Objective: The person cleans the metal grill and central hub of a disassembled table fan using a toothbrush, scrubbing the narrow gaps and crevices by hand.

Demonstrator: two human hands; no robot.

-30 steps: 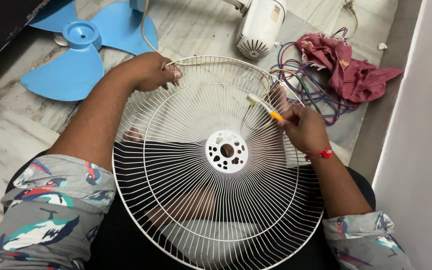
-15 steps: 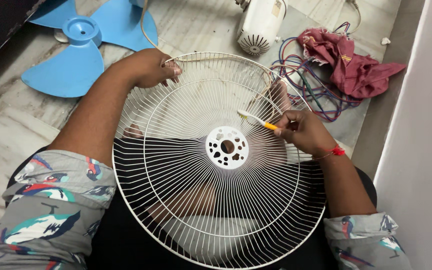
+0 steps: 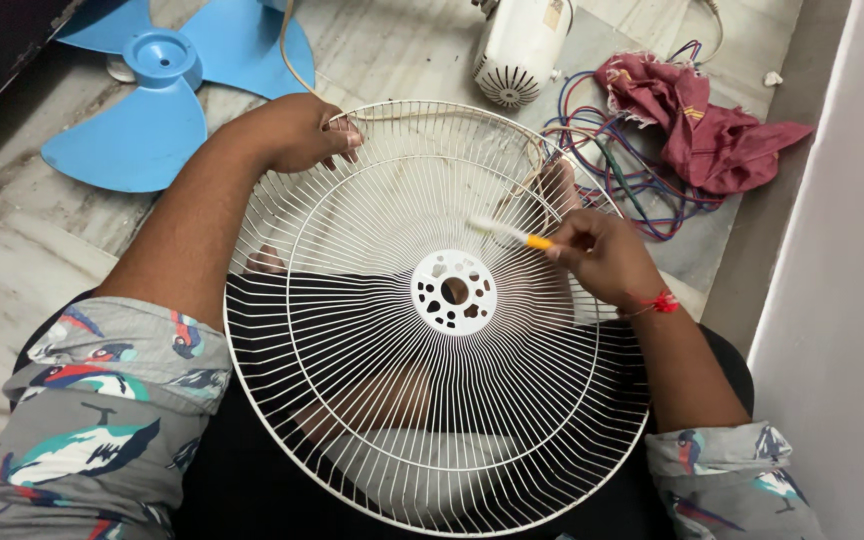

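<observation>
1. The toothbrush (image 3: 512,234) is pinched in the right hand (image 3: 602,258), bristles laid on the wires just above the hub.
2. The far rim of the white fan guard (image 3: 372,400) is clasped by the left hand (image 3: 297,132), fingers curled shut.
3. The guard is propped on the lap.
4. The blue fan blade (image 3: 152,100), motor housing (image 3: 517,45), coloured wires (image 3: 632,180) and maroon cloth (image 3: 712,130) are spread on the floor beyond it.

The fan guard (image 3: 432,320) is thin white-coated metal wire with a bit of sheen, and its hub is smooth white plastic. The toothbrush (image 3: 512,234) looks plastic too. The blue fan blade (image 3: 152,110) is smooth, slightly glossy plastic. The motor housing (image 3: 520,50) is off-white plastic. The maroon rag (image 3: 702,120) is matt, frayed cloth. The floor (image 3: 12,260) is veined, dull stone tile.
</observation>
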